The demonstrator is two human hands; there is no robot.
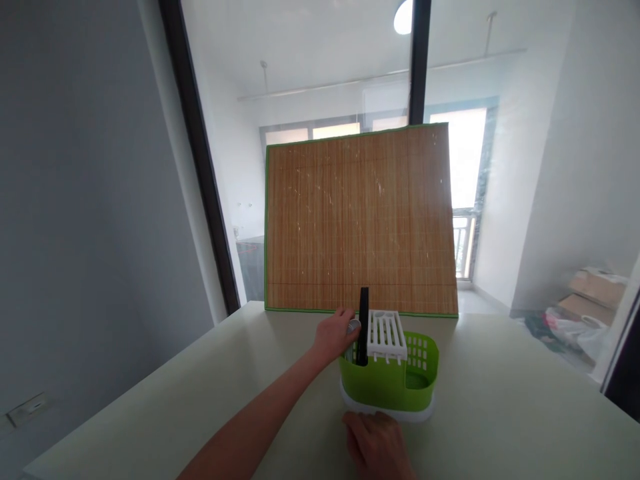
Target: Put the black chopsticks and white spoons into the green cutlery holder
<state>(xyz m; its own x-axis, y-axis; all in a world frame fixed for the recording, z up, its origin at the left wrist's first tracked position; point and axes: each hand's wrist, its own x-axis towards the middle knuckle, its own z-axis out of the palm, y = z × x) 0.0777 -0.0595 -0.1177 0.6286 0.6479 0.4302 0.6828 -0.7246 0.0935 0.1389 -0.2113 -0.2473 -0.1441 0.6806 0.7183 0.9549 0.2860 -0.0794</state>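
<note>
A green utensil caddy (377, 387) with a white base (415, 416) and a white slotted rack (386, 333) on top stands on the table. Upright in its left part is a long black object (363, 323), its kind unclear. At the caddy's left end my left hand (334, 335) is closed around a pale grey, round-topped utensil (353, 326), whose lower part is inside the caddy. In front of the caddy my right hand (377, 443) rests with curled fingers, close to the white base; I see nothing in it.
The pale table (240, 373) carries a bamboo mat (357, 220) with green edging, propped upright behind the caddy. Beyond it is a glass partition with dark frame posts (197, 153). Cardboard boxes (597, 290) and plastic bags lie off to the right.
</note>
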